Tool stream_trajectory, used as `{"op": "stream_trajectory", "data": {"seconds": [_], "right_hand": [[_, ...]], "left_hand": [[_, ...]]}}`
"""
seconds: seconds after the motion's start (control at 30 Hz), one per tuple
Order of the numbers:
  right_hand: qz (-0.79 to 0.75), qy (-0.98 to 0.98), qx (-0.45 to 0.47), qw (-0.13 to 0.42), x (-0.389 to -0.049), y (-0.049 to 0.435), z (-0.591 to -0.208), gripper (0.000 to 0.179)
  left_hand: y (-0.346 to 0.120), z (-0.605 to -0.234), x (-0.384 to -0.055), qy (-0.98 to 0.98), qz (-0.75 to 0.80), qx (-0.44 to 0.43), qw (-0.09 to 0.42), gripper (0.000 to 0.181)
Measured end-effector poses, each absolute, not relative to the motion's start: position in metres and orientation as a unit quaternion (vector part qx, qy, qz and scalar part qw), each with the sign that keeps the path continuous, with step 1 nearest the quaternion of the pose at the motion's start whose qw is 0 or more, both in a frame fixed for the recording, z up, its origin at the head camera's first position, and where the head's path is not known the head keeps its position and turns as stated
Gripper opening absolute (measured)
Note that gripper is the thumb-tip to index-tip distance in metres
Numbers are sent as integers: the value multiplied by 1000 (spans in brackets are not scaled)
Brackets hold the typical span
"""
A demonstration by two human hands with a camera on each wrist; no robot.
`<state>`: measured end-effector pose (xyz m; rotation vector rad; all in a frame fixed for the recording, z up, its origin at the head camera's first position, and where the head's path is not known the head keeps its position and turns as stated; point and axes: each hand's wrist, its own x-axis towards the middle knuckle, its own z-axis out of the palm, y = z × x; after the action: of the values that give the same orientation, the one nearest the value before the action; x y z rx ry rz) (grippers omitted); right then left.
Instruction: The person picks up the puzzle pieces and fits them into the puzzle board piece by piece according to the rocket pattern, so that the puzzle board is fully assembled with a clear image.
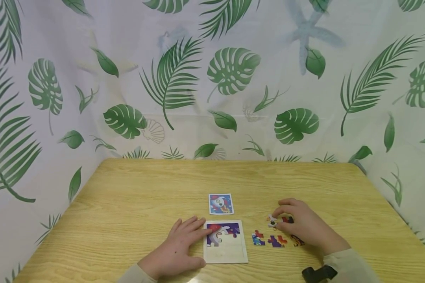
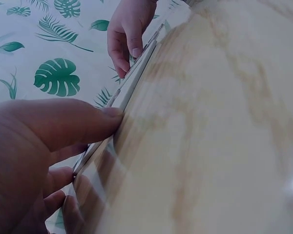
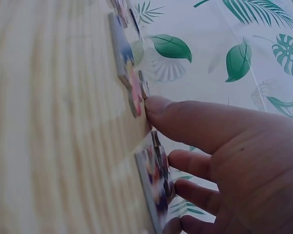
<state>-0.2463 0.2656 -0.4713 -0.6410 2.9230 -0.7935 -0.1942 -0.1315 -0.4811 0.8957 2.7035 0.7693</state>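
Observation:
A white-rimmed puzzle board (image 1: 228,253) lies on the table, its upper part filled with joined purple, red and white pieces. My left hand (image 1: 178,247) rests at its left edge, fingers spread, with a fingertip over the filled part. To the right of the board, my right hand (image 1: 302,225) pinches a white puzzle piece (image 1: 271,221) between thumb and index finger, low over the table. A blue and red piece (image 1: 258,238) and a purple and orange piece (image 1: 278,241) lie nearby. A red and dark piece (image 1: 287,219) and another piece (image 1: 296,241) are partly hidden by the right hand.
A small picture card (image 1: 221,204) with a white figure on blue lies just beyond the board. The wood-grain table (image 1: 145,188) meets a leaf-printed curtain (image 1: 184,137) at the back and sides. A black strap (image 1: 318,274) is on the right wrist.

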Motion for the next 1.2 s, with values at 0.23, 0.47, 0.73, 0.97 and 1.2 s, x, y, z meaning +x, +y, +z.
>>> {"op": "stream_trajectory", "data": {"seconds": [0.23,0.47,0.73,0.97,1.2], "right_hand": [[-250,948,-197,27,-246,261,-467,13],[-230,955,-188,24,-246,256,-464,12],[-237,955,-175,41,-245,256,-464,14],[-236,955,-176,40,-244,257,-463,13],[-210,959,-188,22,-247,256,-467,11]], "left_hand": [[-133,-480,-194,912,258,305,95,75],[-134,-480,-194,912,253,309,93,76],[-134,-483,-194,913,250,310,90,76],[-134,-485,-196,909,259,313,94,76],[-134,-484,-196,908,265,308,102,75]]}}
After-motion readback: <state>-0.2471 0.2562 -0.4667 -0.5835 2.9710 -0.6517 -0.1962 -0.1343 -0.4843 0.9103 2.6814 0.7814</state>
